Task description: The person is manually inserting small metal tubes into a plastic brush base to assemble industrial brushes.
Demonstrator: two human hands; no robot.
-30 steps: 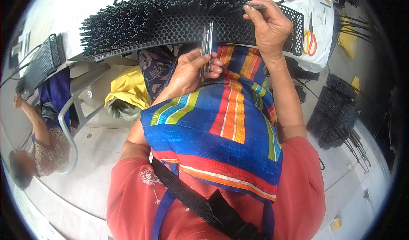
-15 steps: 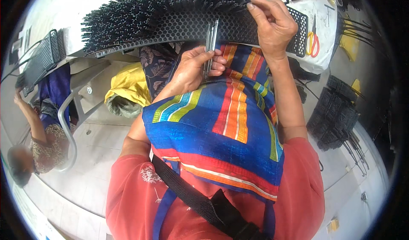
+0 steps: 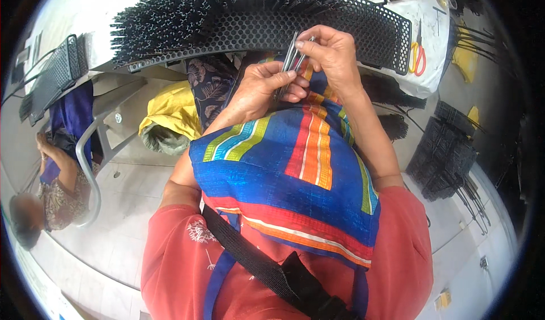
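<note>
My left hand (image 3: 258, 90) is wrapped round a small bundle of thin, dark, shiny strips (image 3: 290, 54) that point upward. At the top of the bundle, my right hand (image 3: 334, 53) pinches the end of a strip between thumb and fingers. Just beyond both hands, a long black perforated panel (image 3: 250, 32) lies along the table. Dense upright black strips (image 3: 164, 19) fill its left and far side like bristles. Rows of bare holes show along its near edge and right end.
Scissors (image 3: 418, 56) with red and yellow handles lie right of the panel. A yellow bag (image 3: 173, 113) sits at my left. Stacked black panels (image 3: 443, 155) stand at the right. A co-worker (image 3: 65, 189) sits at far left beside another perforated panel (image 3: 59, 76).
My right hand has come from the panel's far right side down to the bundle and pinches a strip. The bundle leans more to the right. The co-worker's hand has left the other panel.
</note>
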